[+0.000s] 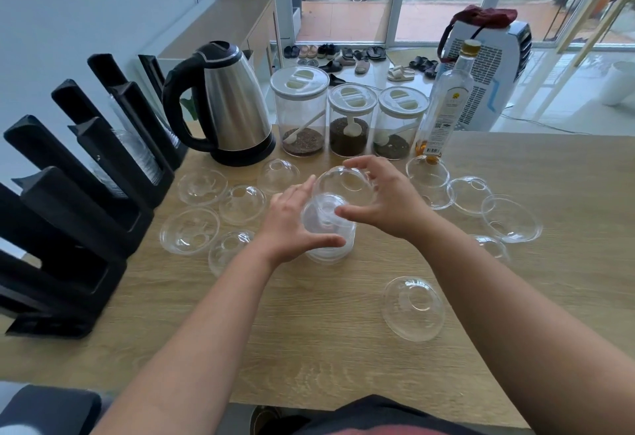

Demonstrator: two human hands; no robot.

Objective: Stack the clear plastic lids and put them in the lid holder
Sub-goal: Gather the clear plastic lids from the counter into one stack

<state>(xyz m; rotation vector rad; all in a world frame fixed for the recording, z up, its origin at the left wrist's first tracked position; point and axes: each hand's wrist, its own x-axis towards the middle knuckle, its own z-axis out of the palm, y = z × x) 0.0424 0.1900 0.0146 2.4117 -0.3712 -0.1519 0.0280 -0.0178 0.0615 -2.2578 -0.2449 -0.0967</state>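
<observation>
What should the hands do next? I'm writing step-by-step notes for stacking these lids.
Probably lower the dome lid in the right hand onto the stack that the left hand grips. The lid sits tilted just above and behind the stack, not yet nested, and many loose lids still lie on the table.

Small drinks shop or café: wooden counter [515, 166] carrying a black lid holder [86, 214], beside it an electric kettle [233, 105], then ingredient jars [348, 118] and a syrup bottle [446, 101].
</observation>
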